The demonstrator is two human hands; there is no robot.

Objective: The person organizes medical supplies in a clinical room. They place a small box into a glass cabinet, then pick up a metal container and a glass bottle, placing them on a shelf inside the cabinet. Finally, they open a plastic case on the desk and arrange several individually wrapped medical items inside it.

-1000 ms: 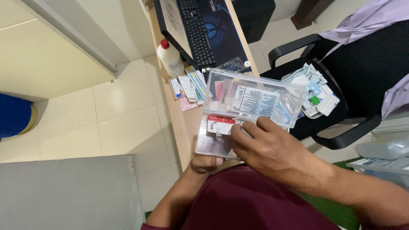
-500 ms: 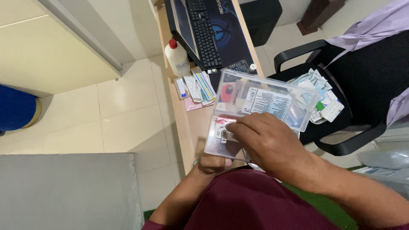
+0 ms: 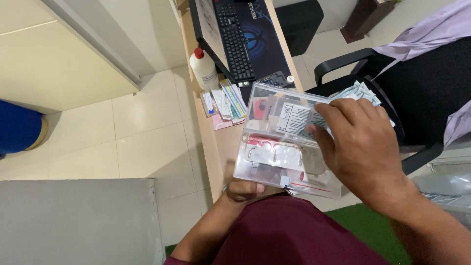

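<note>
A clear plastic compartment box with small packets and metal parts inside is held above the narrow wooden desk. My left hand grips the box from underneath at its near edge. My right hand lies on top of the box's right side, fingers spread over a white printed label under the lid. The box's upper half holds a red item. Both forearms come up from my maroon shirt.
On the desk stand a white bottle with a red cap, a black keyboard on a dark mat, and a pile of small packets. A black office chair with papers is at right. Tiled floor at left.
The box has come closer and tilted up toward the camera. My right hand moved from the box's lower part up to its right side over the label.
</note>
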